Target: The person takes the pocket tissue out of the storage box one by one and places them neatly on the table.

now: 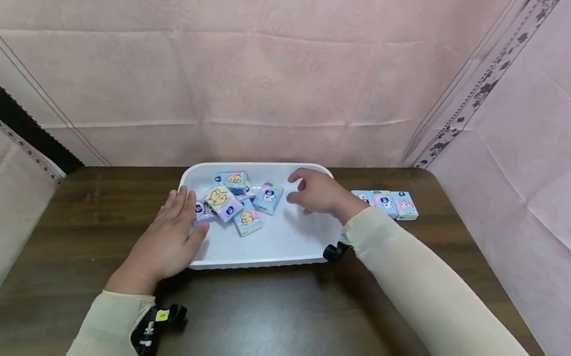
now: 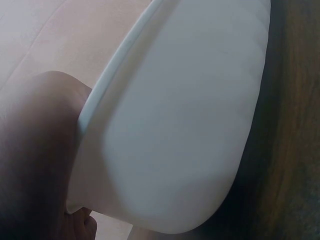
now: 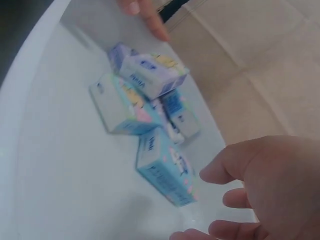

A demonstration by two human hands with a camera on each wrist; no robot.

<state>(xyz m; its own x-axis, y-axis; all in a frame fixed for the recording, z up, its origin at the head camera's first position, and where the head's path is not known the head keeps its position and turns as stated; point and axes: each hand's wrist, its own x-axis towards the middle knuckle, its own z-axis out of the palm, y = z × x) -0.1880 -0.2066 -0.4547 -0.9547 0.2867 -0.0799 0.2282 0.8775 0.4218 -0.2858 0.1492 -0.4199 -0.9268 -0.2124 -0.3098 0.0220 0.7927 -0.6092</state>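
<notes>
1. A white tray (image 1: 294,240) sits on the brown tabletop (image 1: 252,338), in the middle of the head frame
2. Small printed packs (image 1: 224,203) lie heaped in the tray's left half, some leaning on or overlapping others; one blue pack (image 1: 269,198) lies at the heap's right side
3. The left hand (image 1: 167,245) lies along the tray's left rim, its grip flat, fingers straight and thumb apart, with hold of nothing
4. The right hand (image 1: 320,192) is over the tray's right half, near the blue pack; its grip is partly spread, fingers bent, nothing between them
5. A row of packs (image 1: 385,203) lies on the tabletop, right of the tray, partly behind the right wrist
6. Pale cloth (image 1: 277,71) fills the upper frame
</notes>
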